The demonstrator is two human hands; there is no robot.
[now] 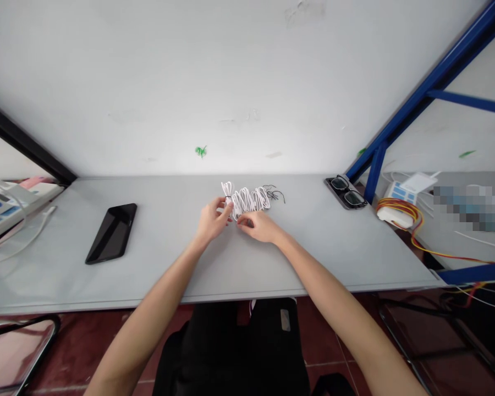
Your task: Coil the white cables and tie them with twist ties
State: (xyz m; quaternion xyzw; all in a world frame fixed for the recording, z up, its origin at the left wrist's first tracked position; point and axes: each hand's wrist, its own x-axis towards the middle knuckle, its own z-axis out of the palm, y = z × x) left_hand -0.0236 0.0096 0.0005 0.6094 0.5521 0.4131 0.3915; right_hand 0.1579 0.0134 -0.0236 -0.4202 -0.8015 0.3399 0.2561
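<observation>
Coiled white cables (253, 200) lie side by side in a row on the grey table, near its middle. My left hand (213, 221) is closed at the row's left end, its thumb and fingers pinching a white cable bundle (227, 190) that has a dark tie around it. At the lower edge of the same end, my right hand (259, 226) has its fingers curled together against the cable. Its fingertips partly hide what they grip. Several thin black ties (275, 193) lie loose just right of the coils.
A black phone (112, 234) lies on the left of the table (169, 275). At the back right, glasses (348, 191) rest on a dark flat object. Blue frame bars (375, 170) border the right side, with red and yellow wires (402, 208) beyond. A white wall stands behind.
</observation>
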